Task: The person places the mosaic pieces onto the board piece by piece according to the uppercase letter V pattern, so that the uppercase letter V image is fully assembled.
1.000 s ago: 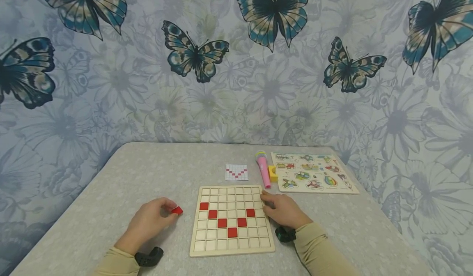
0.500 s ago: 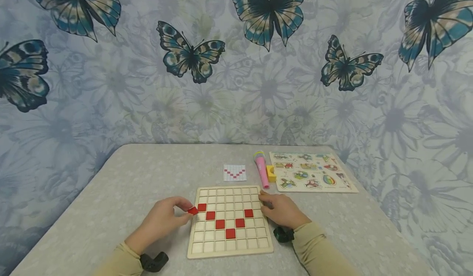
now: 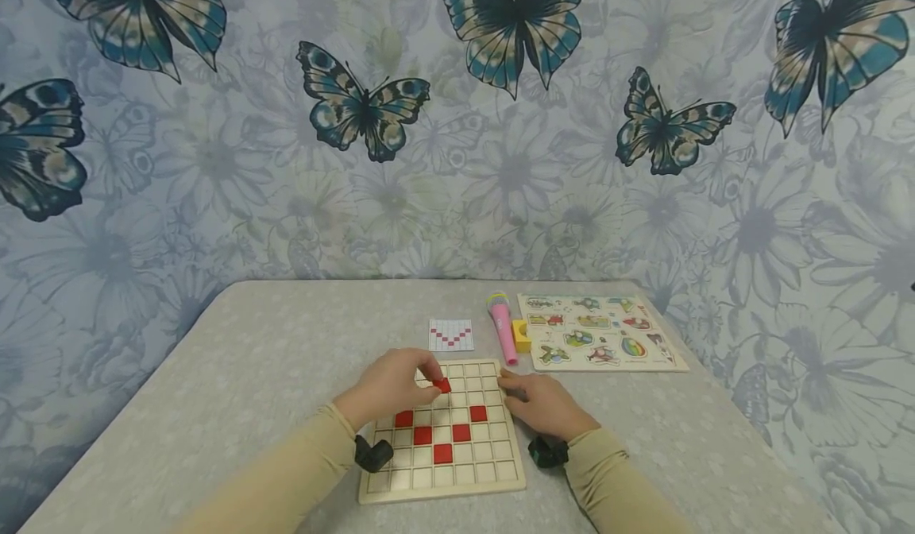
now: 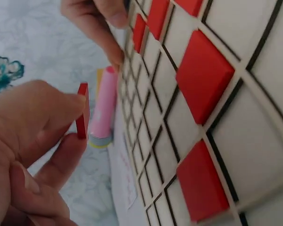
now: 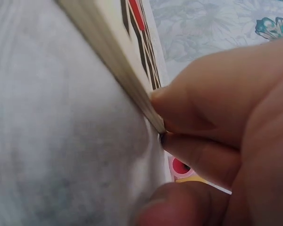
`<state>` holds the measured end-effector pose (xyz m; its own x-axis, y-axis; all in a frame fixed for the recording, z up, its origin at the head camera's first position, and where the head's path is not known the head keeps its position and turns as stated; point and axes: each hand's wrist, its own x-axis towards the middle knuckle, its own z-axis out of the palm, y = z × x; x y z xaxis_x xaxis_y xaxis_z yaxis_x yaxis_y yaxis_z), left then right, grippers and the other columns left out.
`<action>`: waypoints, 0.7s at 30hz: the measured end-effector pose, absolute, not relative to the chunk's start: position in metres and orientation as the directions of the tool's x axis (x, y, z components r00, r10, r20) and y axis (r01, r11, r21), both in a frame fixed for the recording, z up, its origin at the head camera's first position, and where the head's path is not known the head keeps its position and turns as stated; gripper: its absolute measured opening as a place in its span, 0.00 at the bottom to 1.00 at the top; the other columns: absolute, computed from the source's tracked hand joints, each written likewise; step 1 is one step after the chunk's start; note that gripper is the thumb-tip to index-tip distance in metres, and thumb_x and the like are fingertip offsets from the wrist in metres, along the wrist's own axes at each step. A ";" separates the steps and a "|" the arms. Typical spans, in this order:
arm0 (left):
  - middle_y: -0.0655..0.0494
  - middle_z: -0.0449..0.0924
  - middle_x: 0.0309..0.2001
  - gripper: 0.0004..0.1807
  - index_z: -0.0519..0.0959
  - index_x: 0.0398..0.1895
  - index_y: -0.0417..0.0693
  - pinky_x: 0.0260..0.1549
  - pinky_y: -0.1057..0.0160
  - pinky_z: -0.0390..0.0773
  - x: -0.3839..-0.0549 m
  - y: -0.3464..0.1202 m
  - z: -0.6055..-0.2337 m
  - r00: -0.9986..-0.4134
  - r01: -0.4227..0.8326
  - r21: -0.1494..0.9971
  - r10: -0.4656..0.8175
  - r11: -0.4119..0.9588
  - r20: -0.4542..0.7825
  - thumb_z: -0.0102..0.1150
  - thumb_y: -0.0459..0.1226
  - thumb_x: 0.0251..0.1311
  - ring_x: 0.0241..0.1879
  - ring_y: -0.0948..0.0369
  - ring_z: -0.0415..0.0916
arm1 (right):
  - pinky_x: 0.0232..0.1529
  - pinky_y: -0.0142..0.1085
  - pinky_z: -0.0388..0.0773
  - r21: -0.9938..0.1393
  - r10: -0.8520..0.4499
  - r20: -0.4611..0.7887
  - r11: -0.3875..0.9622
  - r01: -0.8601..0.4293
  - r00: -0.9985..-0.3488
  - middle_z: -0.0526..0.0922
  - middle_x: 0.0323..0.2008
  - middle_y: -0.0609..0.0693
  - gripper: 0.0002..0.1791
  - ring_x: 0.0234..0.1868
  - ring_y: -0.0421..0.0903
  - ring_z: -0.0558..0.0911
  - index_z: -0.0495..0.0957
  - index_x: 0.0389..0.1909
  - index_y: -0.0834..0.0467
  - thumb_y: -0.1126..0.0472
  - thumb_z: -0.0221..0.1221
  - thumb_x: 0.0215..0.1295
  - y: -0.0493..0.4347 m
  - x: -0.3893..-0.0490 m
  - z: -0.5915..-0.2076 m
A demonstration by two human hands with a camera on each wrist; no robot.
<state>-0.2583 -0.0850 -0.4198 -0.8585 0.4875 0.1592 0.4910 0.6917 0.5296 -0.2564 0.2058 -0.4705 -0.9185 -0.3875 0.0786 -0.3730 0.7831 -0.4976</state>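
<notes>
My left hand (image 3: 389, 383) is over the upper left part of a wooden grid board (image 3: 482, 474), pinching a square red tile (image 4: 82, 115) between thumb and fingertips. In the left wrist view, that tile stands edge-on, clear of the board. Several more red tiles (image 3: 443, 454) sit in the squares in a V shape; the left hand hides the V's upper left end in the head view. At the board's upper right edge, my right hand (image 3: 549, 407) grips the wood, with its thumb (image 5: 162, 101) on the rim and a finger just beyond the corner.
Behind the board lies a small pattern card (image 3: 451, 335) showing a red V on a grid. A pink toy microphone (image 3: 503, 331), a yellow block (image 3: 522, 337) and a picture puzzle board (image 3: 604, 335) are at the back right of the table (image 3: 179, 407).
My left hand has carried the red tile rightward from the table at the left to over the board's upper rows. The right hand has stayed on the board's edge.
</notes>
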 end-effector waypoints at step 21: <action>0.75 0.84 0.33 0.03 0.88 0.33 0.63 0.31 0.66 0.77 -0.293 -0.002 -0.429 -0.747 0.625 0.331 0.664 0.707 -0.009 0.73 0.41 0.59 0.31 0.71 0.75 | 0.41 0.39 0.71 -0.499 -0.421 0.126 0.756 -0.425 -0.898 0.78 0.68 0.51 0.21 0.37 0.40 0.75 0.81 0.65 0.55 0.62 0.60 0.72 0.211 -0.259 -0.471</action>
<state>-0.2925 -0.0021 -0.4290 -0.7474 0.6643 -0.0094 0.6247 0.7074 0.3307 -0.2587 0.2109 -0.4713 -0.8981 -0.4215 0.1258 -0.4245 0.7555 -0.4990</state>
